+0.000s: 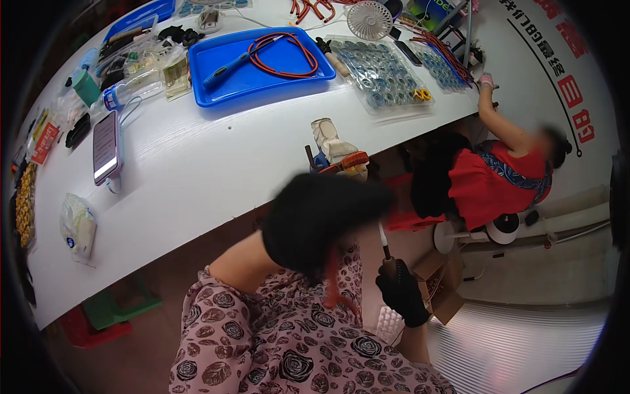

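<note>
My left hand [321, 220], in a black glove, is raised in front of the table's near edge and smeared by motion. Its fingers cannot be made out. A blurred reddish strip [333, 282] hangs just below it, and whether the hand holds it is unclear. Lower and to the right, my black-gloved right hand [401, 295] is closed round the brown handle of a thin tool [386, 252] with a whitish tip pointing up. Beyond the left hand, a blue clamp-like fixture [320, 160] sits at the table edge, with an orange-red piece [351, 159] and an off-white cloth-like item [329, 139].
On the white table [190, 177] stands a blue tray [216, 98] with a blue-handled tool and a coiled red cord. Plastic trays of round parts [377, 65], a small fan [369, 20], a phone [106, 148] and a bottle [134, 88] surround it. A person in red [489, 180] works at right.
</note>
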The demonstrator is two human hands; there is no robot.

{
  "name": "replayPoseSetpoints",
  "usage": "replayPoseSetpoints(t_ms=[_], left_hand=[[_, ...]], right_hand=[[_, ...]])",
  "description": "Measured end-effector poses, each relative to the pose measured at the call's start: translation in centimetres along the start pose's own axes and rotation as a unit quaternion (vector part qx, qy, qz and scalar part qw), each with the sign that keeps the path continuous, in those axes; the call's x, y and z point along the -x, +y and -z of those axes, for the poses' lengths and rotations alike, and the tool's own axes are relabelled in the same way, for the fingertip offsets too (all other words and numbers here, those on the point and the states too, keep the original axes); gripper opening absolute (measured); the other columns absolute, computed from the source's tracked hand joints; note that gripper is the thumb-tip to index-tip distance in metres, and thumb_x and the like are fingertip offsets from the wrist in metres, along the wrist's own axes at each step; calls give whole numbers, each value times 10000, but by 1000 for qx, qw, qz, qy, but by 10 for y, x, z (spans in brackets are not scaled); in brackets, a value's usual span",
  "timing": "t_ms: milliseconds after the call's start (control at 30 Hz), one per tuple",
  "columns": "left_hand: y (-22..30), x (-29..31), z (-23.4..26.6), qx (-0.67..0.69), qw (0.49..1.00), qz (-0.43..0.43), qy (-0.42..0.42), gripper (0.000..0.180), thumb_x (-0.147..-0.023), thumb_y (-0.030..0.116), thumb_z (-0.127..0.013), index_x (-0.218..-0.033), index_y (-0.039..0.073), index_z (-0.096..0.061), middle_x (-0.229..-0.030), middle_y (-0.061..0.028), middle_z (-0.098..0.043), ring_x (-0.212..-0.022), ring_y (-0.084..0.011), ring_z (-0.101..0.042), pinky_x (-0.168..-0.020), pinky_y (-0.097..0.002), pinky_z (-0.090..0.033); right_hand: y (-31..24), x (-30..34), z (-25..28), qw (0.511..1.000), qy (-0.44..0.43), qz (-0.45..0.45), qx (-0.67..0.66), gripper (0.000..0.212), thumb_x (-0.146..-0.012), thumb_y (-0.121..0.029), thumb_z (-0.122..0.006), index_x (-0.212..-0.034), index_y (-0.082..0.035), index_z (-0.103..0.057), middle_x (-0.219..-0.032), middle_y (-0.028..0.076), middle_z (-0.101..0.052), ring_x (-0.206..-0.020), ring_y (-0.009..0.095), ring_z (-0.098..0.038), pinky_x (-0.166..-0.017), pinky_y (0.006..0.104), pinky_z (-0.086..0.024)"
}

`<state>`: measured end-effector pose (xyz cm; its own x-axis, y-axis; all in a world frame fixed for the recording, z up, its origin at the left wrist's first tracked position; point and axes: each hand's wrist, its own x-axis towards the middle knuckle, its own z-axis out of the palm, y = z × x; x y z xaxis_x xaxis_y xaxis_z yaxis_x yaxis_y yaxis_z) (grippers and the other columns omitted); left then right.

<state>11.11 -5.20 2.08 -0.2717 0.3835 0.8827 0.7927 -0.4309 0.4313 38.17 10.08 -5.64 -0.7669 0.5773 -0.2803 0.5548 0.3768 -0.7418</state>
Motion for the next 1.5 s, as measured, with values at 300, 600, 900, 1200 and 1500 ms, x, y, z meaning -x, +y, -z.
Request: replayPoseSetpoints(t_ms=[300,600,900,1200,1500], left_hand=[[-135,-12,31,386,778,382,317,282,-882,195,-582,-1071,-12,-554,-673,-79,-567,-462,-72,-454,-409,-185,-347],[-181,-13,8,460,740,423,247,160,-874,196,-604,-997,95,-606,-675,-3,-582,-473,-57,-478,-413,-168,-353],[-182,-22,3,465,724,453,231,188,-870,221,-602,-1002,89,-581,-659,19,-552,-445,-39,-429,-386,-169,-328],[-94,-60,14,391,862,230,228,238,-888,203,-579,-1010,-1,-586,-634,-55,-570,-424,-102,-484,-381,-220,-355],[-79,-82,-7,384,900,147,142,269,-907,184,-466,-1074,-18,-528,-731,-142,-618,-514,-181,-595,-429,-289,-486]], right_hand=[[-16,-2,0,997,6,3,76,320,-801,-205,-645,-1051,-52,-516,-811,159,-646,-742,295,-659,-628,359,-502],[-31,-23,-3,998,-27,13,58,284,-810,-191,-633,-1026,-49,-515,-741,144,-627,-680,280,-652,-584,355,-489],[-47,-48,4,997,-10,30,68,285,-801,-197,-640,-1006,-41,-518,-722,143,-614,-626,253,-635,-547,342,-474],[-32,-41,2,999,-17,-9,31,268,-801,-188,-633,-1010,-58,-528,-779,118,-635,-710,221,-646,-608,327,-482],[-35,-32,6,998,-28,-45,-15,266,-804,-188,-637,-1011,-60,-529,-760,90,-629,-679,184,-634,-600,313,-484]])
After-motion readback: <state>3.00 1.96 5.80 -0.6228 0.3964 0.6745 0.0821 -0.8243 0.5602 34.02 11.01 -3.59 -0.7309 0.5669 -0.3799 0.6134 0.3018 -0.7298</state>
